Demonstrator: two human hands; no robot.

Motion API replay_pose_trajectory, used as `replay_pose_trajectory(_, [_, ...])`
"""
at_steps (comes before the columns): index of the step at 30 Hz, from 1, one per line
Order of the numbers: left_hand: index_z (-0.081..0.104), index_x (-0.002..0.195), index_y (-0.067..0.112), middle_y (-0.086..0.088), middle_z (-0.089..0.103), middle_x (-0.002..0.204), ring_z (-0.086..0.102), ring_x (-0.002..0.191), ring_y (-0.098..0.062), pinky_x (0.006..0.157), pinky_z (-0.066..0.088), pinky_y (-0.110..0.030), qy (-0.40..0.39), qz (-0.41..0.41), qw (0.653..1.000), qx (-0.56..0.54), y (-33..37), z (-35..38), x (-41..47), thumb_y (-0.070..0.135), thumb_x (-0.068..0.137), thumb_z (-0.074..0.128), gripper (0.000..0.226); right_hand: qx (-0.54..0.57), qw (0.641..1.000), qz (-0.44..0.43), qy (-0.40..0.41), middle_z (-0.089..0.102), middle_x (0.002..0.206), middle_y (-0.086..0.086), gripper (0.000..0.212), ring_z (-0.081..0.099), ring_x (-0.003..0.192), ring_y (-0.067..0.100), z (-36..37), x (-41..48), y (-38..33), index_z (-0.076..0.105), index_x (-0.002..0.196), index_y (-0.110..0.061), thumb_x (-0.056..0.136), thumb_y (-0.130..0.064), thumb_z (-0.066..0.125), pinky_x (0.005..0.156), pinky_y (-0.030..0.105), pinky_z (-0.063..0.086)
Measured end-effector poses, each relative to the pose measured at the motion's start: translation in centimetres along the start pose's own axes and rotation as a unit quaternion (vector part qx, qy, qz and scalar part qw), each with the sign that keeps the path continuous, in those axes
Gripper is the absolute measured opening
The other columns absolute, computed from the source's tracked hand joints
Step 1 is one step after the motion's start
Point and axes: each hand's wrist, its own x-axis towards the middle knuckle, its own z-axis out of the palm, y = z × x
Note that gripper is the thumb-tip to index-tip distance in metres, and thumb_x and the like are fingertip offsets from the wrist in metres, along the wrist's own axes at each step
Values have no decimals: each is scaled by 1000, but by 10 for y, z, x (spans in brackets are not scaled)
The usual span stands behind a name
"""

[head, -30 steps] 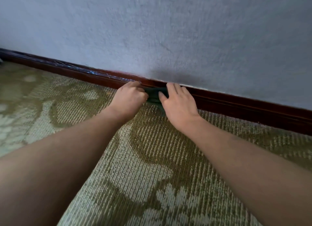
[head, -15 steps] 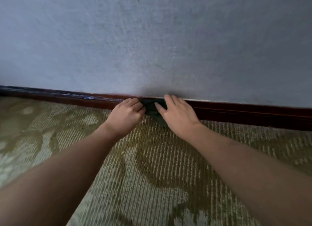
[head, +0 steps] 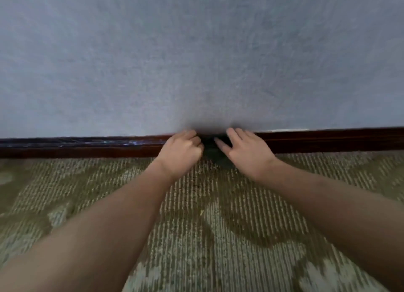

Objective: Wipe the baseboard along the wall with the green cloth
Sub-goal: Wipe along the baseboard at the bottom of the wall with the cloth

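At the foot of a pale blue-grey textured wall (head: pixel 196 62), a dark reddish-brown wooden baseboard (head: pixel 328 141) runs across the whole view, meeting an olive and cream patterned carpet (head: pixel 218 226). A crumpled dark green cloth (head: pixel 213 155) sits against the baseboard near the middle, its lower part hanging down onto the carpet, between the two hands and partly hidden by them. The left hand (head: pixel 181 153) has its fingers curled tight, knuckles toward the baseboard, gripping the cloth's left edge. The right hand (head: pixel 247 155) lies flat, fingers straight and slightly spread, their tips reaching the top of the baseboard, while the thumb stretches leftward over the cloth. Both bare forearms reach in from the bottom corners. Motion blur softens the picture's edges.
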Motion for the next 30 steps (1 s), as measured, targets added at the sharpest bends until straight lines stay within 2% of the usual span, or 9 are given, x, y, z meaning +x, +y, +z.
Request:
replay_pose_trajectory(3, [63, 112, 9, -6, 64, 111, 49, 113, -24, 96, 38, -31, -18, -35, 999, -18, -14, 2, -10, 11, 88, 49, 28, 8, 1000, 25, -12, 31, 133, 20, 49, 33, 122, 36, -21, 10, -12, 27, 143, -14, 95, -11, 35, 101, 40, 29])
replay_pose_trajectory(7, [55, 122, 15, -1, 58, 122, 42, 119, -19, 101, 32, -28, -45, -45, 997, -47, -22, 7, -16, 10, 91, 44, 33, 39, 998, 41, -23, 33, 129, 17, 44, 34, 120, 34, -30, 14, -19, 38, 138, -16, 94, -13, 39, 98, 38, 30])
replay_pose_trajectory(10, [62, 113, 13, -2, 64, 112, 49, 113, -20, 98, 37, -28, -46, -30, 997, -46, -13, 11, -15, 11, 89, 49, 28, 23, 998, 18, -56, 29, 132, 16, 56, 31, 123, 32, -13, 5, -18, 24, 144, -16, 92, -10, 44, 101, 37, 27])
replay_pose_trajectory(13, [75, 79, 16, 3, 72, 75, 66, 83, -16, 73, 52, -22, 33, -13, 999, -17, -10, 14, -10, 14, 66, 72, 13, 1, 1000, 7, -29, 31, 131, 17, 63, 32, 122, 31, 1, 6, -8, 17, 146, -14, 90, -7, 45, 101, 36, 29])
replay_pose_trajectory(17, [75, 74, 13, 1, 72, 70, 67, 76, -18, 71, 53, -24, 79, -14, 996, -30, -5, 22, -10, 12, 58, 81, 17, -17, 999, 5, 51, 60, 95, 22, 70, 61, 85, 35, 8, 1, -1, 61, 118, -5, 51, 3, 79, 72, 34, 52])
replay_pose_trajectory(19, [75, 77, 9, -3, 72, 72, 67, 75, -22, 71, 54, -26, 86, -18, 995, -40, -5, 22, -12, 8, 58, 81, 20, 3, 997, 18, 71, 62, 86, 21, 69, 63, 76, 34, 12, -2, -3, 66, 110, -4, 44, 6, 82, 65, 33, 53])
replay_pose_trajectory(21, [75, 76, 6, -5, 72, 72, 67, 73, -23, 69, 55, -27, 86, -25, 994, -55, -6, 22, -12, 4, 55, 82, 22, 21, 997, 18, 72, 60, 92, 21, 69, 61, 83, 35, 16, 1, -4, 62, 118, -5, 52, 6, 79, 70, 35, 52])
replay_pose_trajectory(24, [74, 74, 2, -9, 71, 70, 67, 69, -25, 66, 57, -29, 70, -31, 994, -80, -5, 23, -9, -4, 52, 82, 24, 53, 998, 14, 17, 40, 122, 18, 69, 42, 110, 31, 28, 3, -3, 27, 144, -15, 83, 1, 55, 92, 36, 38])
replay_pose_trajectory(30, [73, 67, 0, -11, 68, 65, 65, 66, -27, 62, 57, -29, 32, -74, 989, -120, 1, 20, -5, -12, 46, 81, 26, 178, 983, 53, 7, 29, 123, 8, 71, 39, 106, 24, 39, -2, -11, 11, 147, -26, 90, -8, 48, 86, 29, 36])
